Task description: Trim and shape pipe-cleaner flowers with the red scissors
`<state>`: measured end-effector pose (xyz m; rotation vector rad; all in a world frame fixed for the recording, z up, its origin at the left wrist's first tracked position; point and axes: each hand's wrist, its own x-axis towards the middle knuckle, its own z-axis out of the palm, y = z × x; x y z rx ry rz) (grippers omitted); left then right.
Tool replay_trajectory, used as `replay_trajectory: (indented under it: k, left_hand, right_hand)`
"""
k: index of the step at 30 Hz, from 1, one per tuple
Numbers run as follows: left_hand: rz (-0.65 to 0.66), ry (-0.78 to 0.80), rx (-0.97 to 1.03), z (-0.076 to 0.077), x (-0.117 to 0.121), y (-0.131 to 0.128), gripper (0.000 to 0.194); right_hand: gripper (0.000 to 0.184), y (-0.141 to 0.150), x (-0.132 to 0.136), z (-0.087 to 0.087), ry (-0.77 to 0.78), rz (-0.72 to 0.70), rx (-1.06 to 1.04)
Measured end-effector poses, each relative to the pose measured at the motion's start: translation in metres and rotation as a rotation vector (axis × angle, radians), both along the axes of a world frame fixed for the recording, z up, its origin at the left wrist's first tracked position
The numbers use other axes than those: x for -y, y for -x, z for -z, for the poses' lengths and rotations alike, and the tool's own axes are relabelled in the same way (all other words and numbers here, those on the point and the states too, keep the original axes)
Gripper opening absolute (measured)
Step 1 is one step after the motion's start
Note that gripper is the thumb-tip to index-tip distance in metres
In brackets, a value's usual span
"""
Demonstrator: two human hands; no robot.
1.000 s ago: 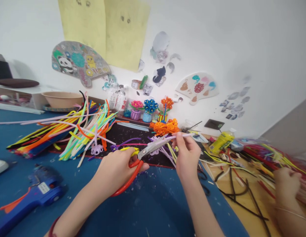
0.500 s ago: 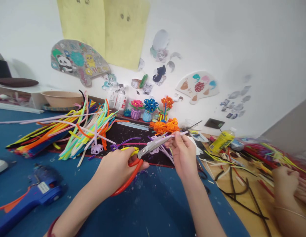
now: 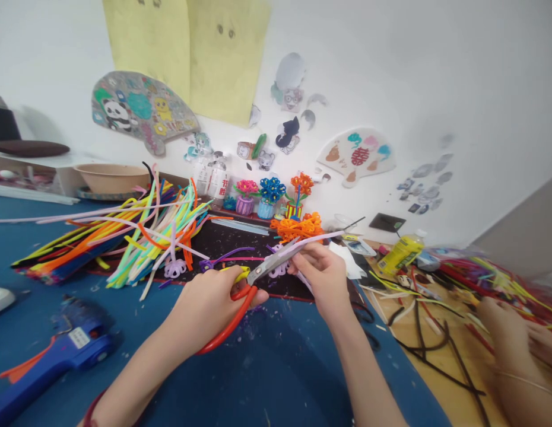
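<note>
My left hand is closed around the handles of scissors with red and yellow grips. Their blades point right and up, toward my other hand. Just at the blade tips, my right hand pinches a pale lilac pipe cleaner, which runs along the blades and sticks out to the right. Behind the blades lies a looped lilac pipe-cleaner flower, partly hidden. To the left, a second lilac flower with an upright stem rests near the pipe-cleaner pile.
A heap of coloured pipe cleaners lies at left, with a blue glue gun nearer me. Small potted flowers and an orange bundle stand at the back. At right are a yellow bottle and another person's hands.
My right hand has moved left and slightly down along the pipe cleaner, closer to the scissors, leaving more of it showing to the right. The left hand barely moves.
</note>
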<state>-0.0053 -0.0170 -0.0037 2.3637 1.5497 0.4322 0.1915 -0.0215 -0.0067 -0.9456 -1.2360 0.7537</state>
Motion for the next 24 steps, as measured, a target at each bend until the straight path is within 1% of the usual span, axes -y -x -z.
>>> replay_trajectory:
  k: [4, 10, 17, 22, 24]
  left_hand:
    - [0.015, 0.014, 0.010, 0.000, 0.001, 0.000, 0.039]
    - [0.013, 0.011, 0.013, -0.001, 0.001, -0.001, 0.037]
    - [-0.044, 0.009, 0.002, 0.000, 0.001, -0.003, 0.034]
    - [-0.072, 0.015, -0.011, -0.001, 0.003, -0.004, 0.030]
    - [-0.066, -0.008, 0.021, -0.001, 0.002, -0.004, 0.029]
  right_hand:
    - [0.012, 0.000, 0.000, 0.001, -0.032, 0.035, 0.029]
    - [0.007, 0.003, 0.003, 0.000, -0.036, 0.061, 0.067]
    - [0.009, 0.010, 0.002, 0.003, -0.042, 0.074, -0.053]
    - [0.011, 0.012, -0.001, 0.007, -0.076, 0.099, -0.063]
    - [0.011, 0.012, -0.001, 0.008, -0.086, 0.109, -0.062]
